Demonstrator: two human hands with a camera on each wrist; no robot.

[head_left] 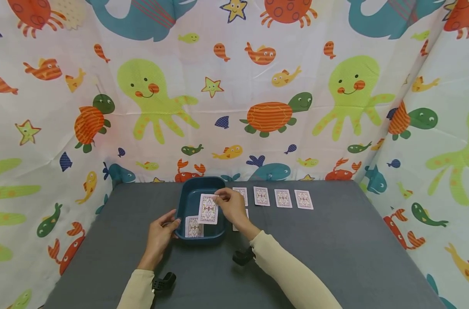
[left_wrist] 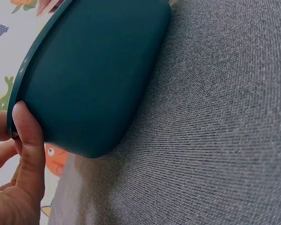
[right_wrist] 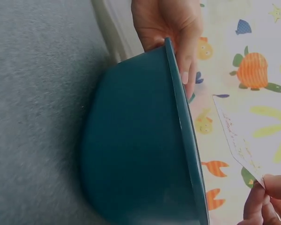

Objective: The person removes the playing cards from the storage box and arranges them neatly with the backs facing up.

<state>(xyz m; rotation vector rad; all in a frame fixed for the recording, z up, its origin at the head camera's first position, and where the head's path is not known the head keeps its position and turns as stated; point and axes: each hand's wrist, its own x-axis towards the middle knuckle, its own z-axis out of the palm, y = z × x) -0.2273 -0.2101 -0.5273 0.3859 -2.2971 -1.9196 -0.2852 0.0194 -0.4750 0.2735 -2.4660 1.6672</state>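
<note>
A dark teal plastic tub (head_left: 214, 241) stands on the grey table, with patterned playing cards (head_left: 193, 227) lying inside near its front left corner. My left hand (head_left: 159, 235) grips the tub's left rim, thumb against the outer wall in the left wrist view (left_wrist: 28, 150). Over the tub, my right hand (head_left: 232, 208) pinches a playing card (head_left: 208, 210) by its upper right corner. That card (right_wrist: 236, 145) hangs beyond the rim in the right wrist view, its patterned back towards the head camera.
Right of the tub, several cards lie in a row with their backs up, among them one card (head_left: 261, 196) and the rightmost card (head_left: 304, 200). Another card (head_left: 247, 213) is mostly hidden under my right wrist. A sea-animal curtain (head_left: 226, 128) hangs behind the grey table (head_left: 335, 257).
</note>
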